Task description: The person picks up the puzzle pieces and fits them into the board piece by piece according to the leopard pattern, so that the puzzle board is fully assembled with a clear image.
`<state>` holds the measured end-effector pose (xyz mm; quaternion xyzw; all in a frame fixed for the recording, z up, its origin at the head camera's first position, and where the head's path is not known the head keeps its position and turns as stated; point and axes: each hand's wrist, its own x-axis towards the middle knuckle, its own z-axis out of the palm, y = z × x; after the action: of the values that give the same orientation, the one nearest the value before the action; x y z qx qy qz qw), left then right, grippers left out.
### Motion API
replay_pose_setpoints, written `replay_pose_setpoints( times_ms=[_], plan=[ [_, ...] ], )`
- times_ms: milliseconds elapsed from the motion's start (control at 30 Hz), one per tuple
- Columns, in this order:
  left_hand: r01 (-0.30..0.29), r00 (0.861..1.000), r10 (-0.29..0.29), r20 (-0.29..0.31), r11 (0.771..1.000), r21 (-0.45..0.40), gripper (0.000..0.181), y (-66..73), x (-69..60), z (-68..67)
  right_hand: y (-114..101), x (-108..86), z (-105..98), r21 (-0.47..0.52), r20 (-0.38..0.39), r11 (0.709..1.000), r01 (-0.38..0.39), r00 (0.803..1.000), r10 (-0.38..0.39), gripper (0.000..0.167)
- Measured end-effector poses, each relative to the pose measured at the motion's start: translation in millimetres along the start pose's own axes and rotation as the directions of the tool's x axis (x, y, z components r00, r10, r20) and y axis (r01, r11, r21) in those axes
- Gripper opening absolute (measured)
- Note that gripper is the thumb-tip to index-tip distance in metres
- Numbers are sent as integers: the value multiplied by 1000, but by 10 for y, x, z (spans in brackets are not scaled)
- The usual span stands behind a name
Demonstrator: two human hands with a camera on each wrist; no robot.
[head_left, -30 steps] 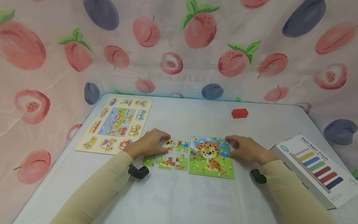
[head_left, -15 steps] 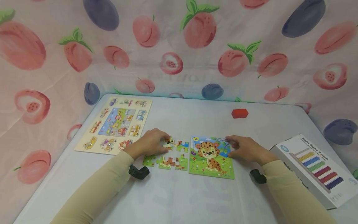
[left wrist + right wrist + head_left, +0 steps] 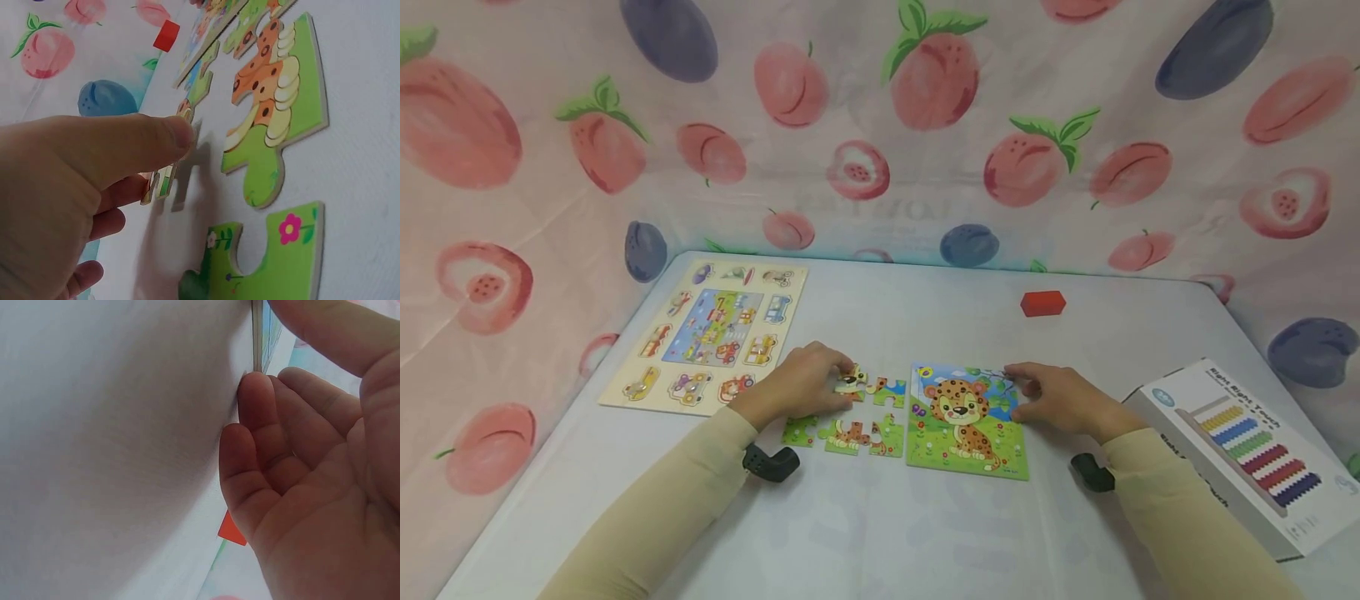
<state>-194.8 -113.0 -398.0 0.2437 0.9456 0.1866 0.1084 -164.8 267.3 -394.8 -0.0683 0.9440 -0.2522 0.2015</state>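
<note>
Between thumb and finger, my left hand [image 3: 811,382] pinches a jigsaw puzzle piece [image 3: 165,180] with part of the leopard's face; a shadow falls below it in the left wrist view. Several loose puzzle pieces [image 3: 848,437] lie around it, green ones with flowers and spotted ones with paws. To their right, a square leopard picture board [image 3: 967,421] lies flat. My right hand [image 3: 1060,402] rests at its upper right corner, fingers loosely bent, fingertips at the board's edge. In the right wrist view, only a thin strip of that edge shows.
A vehicle puzzle board [image 3: 711,329] lies at the back left. Towards the back right sits a red block [image 3: 1042,303]. A white toy box [image 3: 1247,458] stands on the right, beside my right forearm. A peach-patterned curtain [image 3: 917,175] hangs behind the white table [image 3: 925,542].
The left hand and its puzzle piece shift very slightly. The right hand and the board stay where they were.
</note>
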Motion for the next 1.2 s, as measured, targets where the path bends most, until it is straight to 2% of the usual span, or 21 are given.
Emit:
replay_pose_setpoints(
  times_ms=[233, 567, 833, 1200],
  plan=[
    [-20, 1000, 20, -6, 1000, 0, 54, 77, -11, -22, -3, -4, -1, 7, 1, 1000, -7, 1000, 7, 74],
    [-55, 998, 55, -29, 998, 2, 53, 263, 14, 27, -9, -5, -4, 7, 1, 1000, -6, 1000, 6, 74],
    [-138, 989, 138, -51, 990, 6, 52, 427, 44, 53, -5, 0, -9, 4, 9, 1000, -7, 1000, 6, 74],
    [-186, 982, 186, -17, 982, 14, 52, 617, 123, 126, -14, -1, -9, -2, 11, 1000, -17, 1000, 17, 75]
  ],
)
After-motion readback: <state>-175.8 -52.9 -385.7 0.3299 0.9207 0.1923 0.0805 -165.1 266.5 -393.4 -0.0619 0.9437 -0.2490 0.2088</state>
